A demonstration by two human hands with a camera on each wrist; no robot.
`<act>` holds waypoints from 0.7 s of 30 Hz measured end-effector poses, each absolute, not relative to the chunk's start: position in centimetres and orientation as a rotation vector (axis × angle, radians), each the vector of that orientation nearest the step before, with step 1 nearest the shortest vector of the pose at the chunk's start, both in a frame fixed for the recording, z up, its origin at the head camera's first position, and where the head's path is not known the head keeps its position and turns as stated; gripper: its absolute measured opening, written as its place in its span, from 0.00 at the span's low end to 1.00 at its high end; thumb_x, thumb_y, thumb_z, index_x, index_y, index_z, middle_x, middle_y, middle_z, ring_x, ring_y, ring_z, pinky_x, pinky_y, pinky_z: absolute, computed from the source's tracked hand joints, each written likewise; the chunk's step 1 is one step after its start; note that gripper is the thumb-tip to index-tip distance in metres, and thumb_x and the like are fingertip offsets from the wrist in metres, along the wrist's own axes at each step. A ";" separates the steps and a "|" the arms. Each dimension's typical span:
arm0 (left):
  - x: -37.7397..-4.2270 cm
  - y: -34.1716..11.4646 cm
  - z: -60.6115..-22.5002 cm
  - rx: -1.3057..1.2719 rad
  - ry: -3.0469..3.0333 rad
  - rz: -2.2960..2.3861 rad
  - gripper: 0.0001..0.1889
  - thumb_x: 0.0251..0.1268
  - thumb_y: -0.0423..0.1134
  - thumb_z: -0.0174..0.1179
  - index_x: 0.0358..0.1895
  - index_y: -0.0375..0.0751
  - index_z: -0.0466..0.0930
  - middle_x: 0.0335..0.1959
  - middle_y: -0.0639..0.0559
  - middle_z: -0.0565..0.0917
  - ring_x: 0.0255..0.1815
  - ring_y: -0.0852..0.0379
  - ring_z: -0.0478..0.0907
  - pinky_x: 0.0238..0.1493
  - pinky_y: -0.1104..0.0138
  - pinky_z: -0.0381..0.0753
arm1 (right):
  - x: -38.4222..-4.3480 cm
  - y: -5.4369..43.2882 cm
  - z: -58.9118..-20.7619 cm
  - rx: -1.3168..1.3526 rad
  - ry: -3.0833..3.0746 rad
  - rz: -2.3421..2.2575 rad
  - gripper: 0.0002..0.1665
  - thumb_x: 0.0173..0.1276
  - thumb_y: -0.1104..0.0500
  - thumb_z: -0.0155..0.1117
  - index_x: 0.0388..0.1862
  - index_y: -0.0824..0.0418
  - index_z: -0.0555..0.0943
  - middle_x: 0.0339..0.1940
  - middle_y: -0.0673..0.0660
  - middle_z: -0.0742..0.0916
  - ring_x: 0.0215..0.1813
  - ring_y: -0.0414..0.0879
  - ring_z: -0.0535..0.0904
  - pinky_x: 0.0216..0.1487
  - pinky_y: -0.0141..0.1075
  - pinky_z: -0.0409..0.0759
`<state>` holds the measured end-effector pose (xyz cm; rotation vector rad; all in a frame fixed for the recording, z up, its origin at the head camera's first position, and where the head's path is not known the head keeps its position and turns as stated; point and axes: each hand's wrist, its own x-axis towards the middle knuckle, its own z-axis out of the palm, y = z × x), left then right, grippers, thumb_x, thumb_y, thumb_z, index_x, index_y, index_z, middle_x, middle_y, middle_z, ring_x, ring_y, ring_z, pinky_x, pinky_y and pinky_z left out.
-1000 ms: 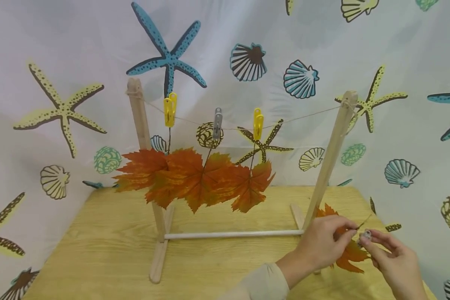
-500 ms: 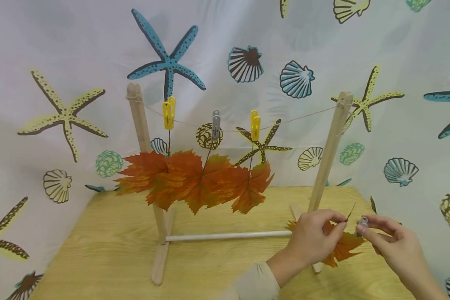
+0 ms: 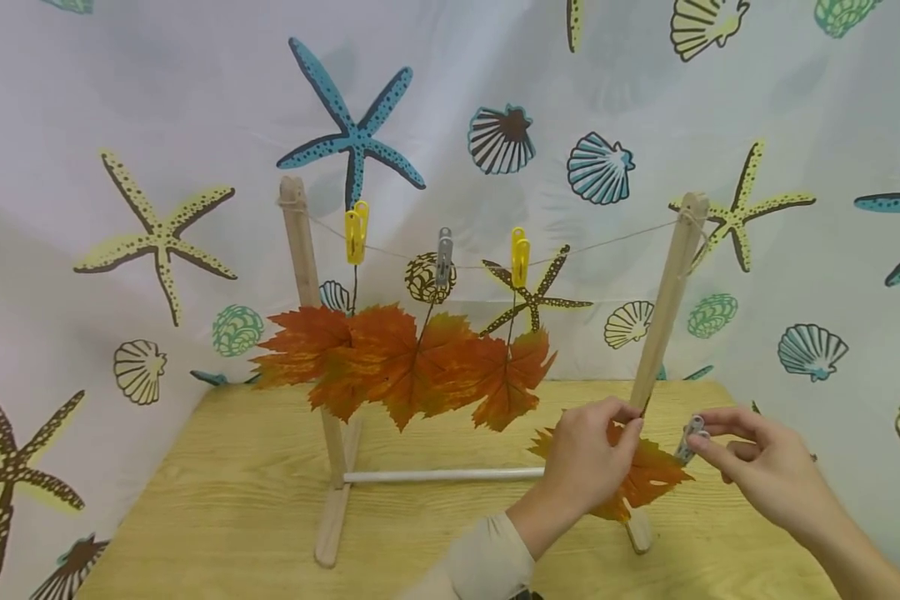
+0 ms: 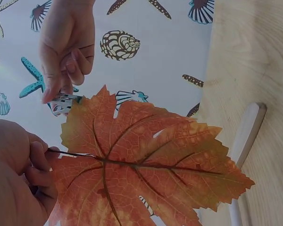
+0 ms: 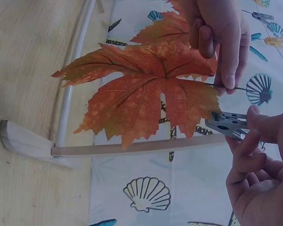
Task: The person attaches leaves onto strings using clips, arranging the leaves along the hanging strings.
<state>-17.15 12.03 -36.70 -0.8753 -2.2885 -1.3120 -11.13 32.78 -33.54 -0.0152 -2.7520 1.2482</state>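
My left hand [image 3: 588, 454] pinches the dark stem of an orange-red artificial maple leaf [image 4: 146, 165] between thumb and forefinger. The leaf hangs below that hand, in front of the stand's right foot. Just to the right, my right hand [image 3: 765, 462] holds a grey clothespin [image 5: 228, 123] by its handle end, its tip right at the leaf's edge in both wrist views. Three similar leaves [image 3: 412, 358] hang in a row from a thin string [image 3: 607, 243], held by a yellow clothespin [image 3: 356, 235], a grey one [image 3: 444, 257] and another yellow one [image 3: 520, 257].
The string runs between two wooden posts, the left post [image 3: 302, 250] and the right post [image 3: 671, 300]. A white rod [image 3: 450, 476] joins their feet low over the wooden table [image 3: 217, 500]. Behind hangs a white cloth [image 3: 435, 75] printed with starfish and shells.
Both hands have moved left, carrying the leaf and the grey clothespin closer to the right post. The clothespin now shows more of its length. The hanging leaves stay clipped.
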 end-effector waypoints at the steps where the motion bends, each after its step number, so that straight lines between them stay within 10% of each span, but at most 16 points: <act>1: -17.2 11.9 -36.6 -0.860 -2.293 -1.311 0.06 0.71 0.39 0.62 0.43 0.45 0.87 0.37 0.57 0.90 0.13 0.71 0.55 0.17 0.79 0.59 | -11.4 32.5 -33.3 0.013 -2.751 1.251 0.28 0.74 0.45 0.61 0.64 0.60 0.75 0.54 0.62 0.83 0.25 0.42 0.77 0.23 0.36 0.71; 21: -18.8 10.8 -33.6 -0.748 -2.321 -1.285 0.06 0.71 0.39 0.62 0.42 0.44 0.87 0.39 0.53 0.90 0.18 0.67 0.65 0.20 0.78 0.64 | -15.2 29.9 -26.7 0.302 -2.799 1.206 0.23 0.73 0.48 0.63 0.56 0.62 0.75 0.54 0.63 0.80 0.26 0.39 0.79 0.27 0.35 0.75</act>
